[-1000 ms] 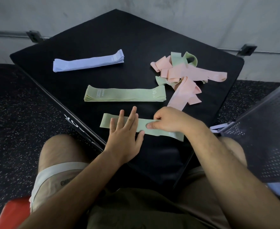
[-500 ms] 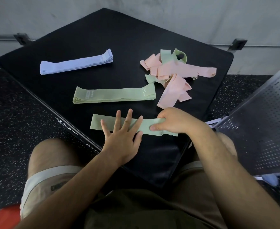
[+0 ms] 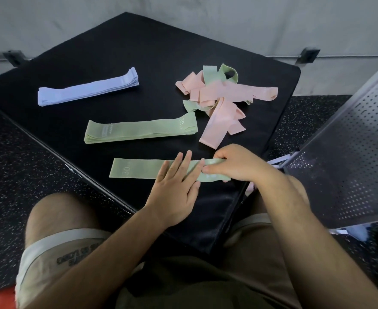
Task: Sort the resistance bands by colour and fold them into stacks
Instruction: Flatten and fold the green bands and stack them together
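Head view: my left hand [image 3: 174, 188] lies flat on one green band [image 3: 134, 169] on the bench [image 3: 139, 47], right hand [image 3: 234, 162] pinching its end; beyond, one lilac stack [image 3: 87, 89], one green stack [image 3: 139, 130], one tangle [image 3: 223, 94].

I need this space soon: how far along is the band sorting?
Done: a purple stack and a green stack lie folded. In hand: the left hand presses a green band flat while the right hand pinches its end. Left: the tangled pile of pink and green bands.
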